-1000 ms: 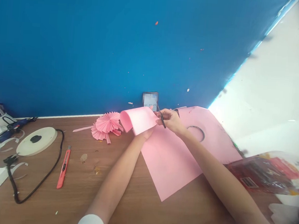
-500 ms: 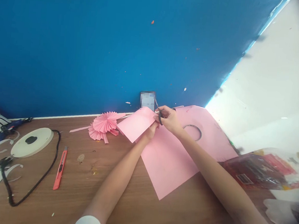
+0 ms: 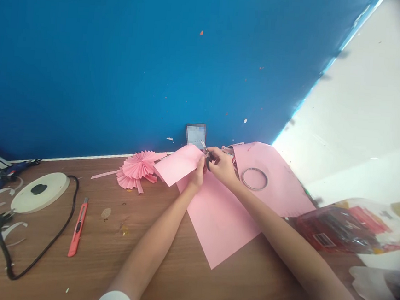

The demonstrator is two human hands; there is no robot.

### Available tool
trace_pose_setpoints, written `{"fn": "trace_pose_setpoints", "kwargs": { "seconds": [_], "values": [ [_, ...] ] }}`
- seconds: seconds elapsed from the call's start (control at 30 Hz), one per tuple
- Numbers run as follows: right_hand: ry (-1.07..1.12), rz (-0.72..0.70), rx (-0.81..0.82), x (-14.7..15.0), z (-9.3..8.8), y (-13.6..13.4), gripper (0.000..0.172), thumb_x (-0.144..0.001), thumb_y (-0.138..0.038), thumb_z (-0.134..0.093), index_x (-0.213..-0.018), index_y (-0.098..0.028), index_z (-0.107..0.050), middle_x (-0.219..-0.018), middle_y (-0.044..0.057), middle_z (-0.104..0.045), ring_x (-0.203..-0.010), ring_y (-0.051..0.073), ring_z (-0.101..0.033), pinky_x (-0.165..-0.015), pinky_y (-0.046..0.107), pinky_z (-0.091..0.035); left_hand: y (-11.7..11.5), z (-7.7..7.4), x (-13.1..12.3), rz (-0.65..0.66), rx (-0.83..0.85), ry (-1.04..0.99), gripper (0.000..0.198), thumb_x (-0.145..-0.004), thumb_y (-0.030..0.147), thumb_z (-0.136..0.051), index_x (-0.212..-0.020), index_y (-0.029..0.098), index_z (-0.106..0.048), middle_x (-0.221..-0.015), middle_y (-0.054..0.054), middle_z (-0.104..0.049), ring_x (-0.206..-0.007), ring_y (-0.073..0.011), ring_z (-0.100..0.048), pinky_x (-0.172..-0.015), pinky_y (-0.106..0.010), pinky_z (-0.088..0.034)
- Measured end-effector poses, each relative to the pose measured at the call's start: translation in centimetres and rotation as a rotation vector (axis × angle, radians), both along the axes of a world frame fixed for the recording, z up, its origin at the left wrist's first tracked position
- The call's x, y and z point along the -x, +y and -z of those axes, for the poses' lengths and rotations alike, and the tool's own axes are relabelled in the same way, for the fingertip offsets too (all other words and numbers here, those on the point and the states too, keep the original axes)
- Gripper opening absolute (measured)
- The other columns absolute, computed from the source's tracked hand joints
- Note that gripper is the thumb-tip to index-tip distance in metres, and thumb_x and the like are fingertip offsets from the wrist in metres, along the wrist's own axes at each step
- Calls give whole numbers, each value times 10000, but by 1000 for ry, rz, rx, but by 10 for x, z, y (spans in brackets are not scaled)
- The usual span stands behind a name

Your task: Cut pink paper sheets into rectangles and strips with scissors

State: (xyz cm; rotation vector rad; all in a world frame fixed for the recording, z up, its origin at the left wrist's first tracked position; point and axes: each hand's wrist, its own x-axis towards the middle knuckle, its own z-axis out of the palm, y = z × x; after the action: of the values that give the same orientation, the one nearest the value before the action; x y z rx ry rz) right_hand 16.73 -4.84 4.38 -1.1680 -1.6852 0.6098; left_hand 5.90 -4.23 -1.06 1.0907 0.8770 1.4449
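My left hand [image 3: 197, 176] is closed on the right edge of a small piece of pink paper [image 3: 178, 164], held tilted above the table. In my right hand [image 3: 221, 164] is a pair of scissors [image 3: 207, 157] with dark handles, its blades pointing up and away at the paper's upper right corner. Beneath both forearms lies a larger sheet of pink paper [image 3: 220, 221]. Left of the held piece rests a pink pleated paper rosette [image 3: 140, 164] with strips sticking out. A phone [image 3: 195, 135] leans on the wall just behind the paper.
A round ring [image 3: 255, 179] lies on more pink paper [image 3: 283, 193] at right. Plastic packaging [image 3: 339, 228] is farther right. On the left are a red box cutter [image 3: 78, 228], a pale disc-shaped device [image 3: 40, 193] and a black cable [image 3: 72, 214]. The blue wall [image 3: 158, 63] bounds the back.
The scissors have swung slightly left, and their blades now look parted. My left hand has turned, its thumb more visible on the paper. The view has shifted a little.
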Motion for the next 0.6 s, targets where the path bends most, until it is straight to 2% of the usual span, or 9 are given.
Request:
{"fn": "trace_pose_setpoints", "kwargs": {
  "seconds": [0.07, 0.17, 0.27, 0.37, 0.5, 0.6],
  "values": [
    [-50, 4, -29, 1, 1, -2, 297, -726, -238, -507, -1002, -205, -613, -769, 24, -577, -712, 164, -506, -661, 267, -394, 1, 0, 0, -37, 22, 3, 458, -822, 604, -488, -655, 178, -490, -594, 12, -399, -544, -95, -359, -510, -250, -290],
    [-10, 1, -33, 1, 3, -2, 300, -748, -267, -502, -1025, -207, -603, -795, 26, -583, -710, 162, -504, -657, 267, -396, 3, -1, 0, -41, 49, -15, 464, -829, 595, -484, -628, 177, -460, -588, 15, -391, -538, -92, -349, -524, -248, -301],
    [99, 1, 64, 0, 7, 0, 323, -747, -314, -520, -1046, -205, -573, -839, 34, -602, -725, 166, -519, -648, 273, -407, 7, -2, 0, -21, 84, -72, 431, -822, 558, -517, -635, 173, -467, -594, 16, -407, -534, -86, -355, -533, -244, -303],
    [244, -27, 182, -3, 16, -3, 299, -717, -321, -546, -987, -196, -580, -768, 23, -601, -668, 154, -517, -610, 268, -409, 10, -2, 0, 0, 97, -103, 389, -812, 518, -537, -650, 170, -472, -590, 20, -412, -521, -80, -366, -529, -237, -300],
    [326, -82, 288, -11, 34, -16, 232, -666, -277, -589, -869, -166, -606, -565, -34, -510, -475, 84, -366, -475, 228, -303, 10, 0, 2, 36, 62, -65, 346, -846, 424, -478, -614, 176, -411, -551, 28, -366, -498, -82, -365, -536, -238, -310],
    [288, -131, 350, -17, 46, -30, 220, -650, -250, -605, -846, -151, -617, -511, -59, -442, -453, 62, -281, -453, 218, -230, 10, 2, 4, 52, 33, -66, 301, -860, 335, -416, -605, 182, -364, -531, 31, -321, -482, -89, -355, -546, -247, -310]
  ]
}}
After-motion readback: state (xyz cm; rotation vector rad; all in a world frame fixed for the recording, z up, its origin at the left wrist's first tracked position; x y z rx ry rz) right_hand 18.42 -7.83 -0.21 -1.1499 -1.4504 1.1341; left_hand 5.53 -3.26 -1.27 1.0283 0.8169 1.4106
